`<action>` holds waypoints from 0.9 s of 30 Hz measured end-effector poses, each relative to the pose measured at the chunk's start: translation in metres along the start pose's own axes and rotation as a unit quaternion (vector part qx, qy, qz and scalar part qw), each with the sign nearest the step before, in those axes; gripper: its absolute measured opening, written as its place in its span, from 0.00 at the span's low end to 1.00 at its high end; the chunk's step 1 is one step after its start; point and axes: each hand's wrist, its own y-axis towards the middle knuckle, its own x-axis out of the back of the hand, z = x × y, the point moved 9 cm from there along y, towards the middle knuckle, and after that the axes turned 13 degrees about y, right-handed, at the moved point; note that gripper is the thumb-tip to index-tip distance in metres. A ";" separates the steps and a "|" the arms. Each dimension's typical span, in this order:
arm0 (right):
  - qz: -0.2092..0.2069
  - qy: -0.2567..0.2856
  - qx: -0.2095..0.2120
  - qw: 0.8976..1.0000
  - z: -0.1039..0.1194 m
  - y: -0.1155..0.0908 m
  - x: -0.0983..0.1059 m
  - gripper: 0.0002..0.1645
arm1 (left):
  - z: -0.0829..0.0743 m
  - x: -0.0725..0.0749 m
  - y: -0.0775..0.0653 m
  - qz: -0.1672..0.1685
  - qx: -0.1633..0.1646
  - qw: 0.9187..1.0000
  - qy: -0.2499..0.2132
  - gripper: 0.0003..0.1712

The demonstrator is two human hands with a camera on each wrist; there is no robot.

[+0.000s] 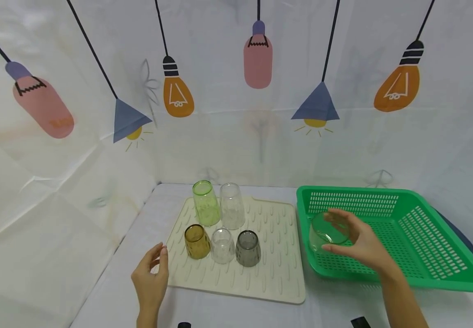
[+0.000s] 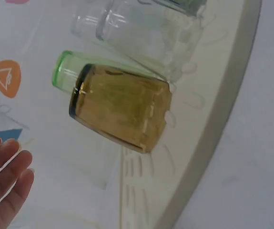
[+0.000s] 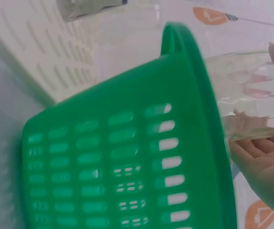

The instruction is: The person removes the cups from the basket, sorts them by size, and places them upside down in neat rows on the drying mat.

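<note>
My right hand (image 1: 361, 241) grips a wide clear glass (image 1: 316, 237) at the left side of the green basket (image 1: 425, 278). In the right wrist view the thumb and fingers lie on opposite sides of this clear glass (image 3: 248, 95), beyond the basket's rim. My left hand (image 1: 152, 273) holds nothing, its fingers loosely bent by the left edge of the cream ribbed mat (image 1: 277, 273). Nearest to it on the mat is an amber glass (image 1: 197, 243). Beside that stand a small clear glass (image 1: 223, 248) and a grey glass (image 1: 248, 250).
Behind the small glasses stand a tall green glass (image 1: 206, 205) and a tall clear glass (image 1: 231, 207). A white cloth (image 1: 113, 291) covers the table. A sheet printed with hanging lamps (image 1: 220, 146) closes off the back and left.
</note>
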 end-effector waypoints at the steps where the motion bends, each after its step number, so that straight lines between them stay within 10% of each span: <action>1: 0.001 0.001 0.000 1.000 0.001 0.000 -0.002 0.47 | -0.006 0.000 0.001 0.001 -0.005 1.000 -0.006 0.09; 13: 0.021 0.019 0.005 1.000 0.011 0.007 -0.022 0.47 | -0.040 -0.037 -0.004 0.147 0.012 0.984 -0.098 0.11; 27: 0.041 0.043 0.019 0.998 0.010 0.015 -0.046 0.48 | -0.078 -0.062 -0.013 0.207 -0.021 0.967 -0.149 0.16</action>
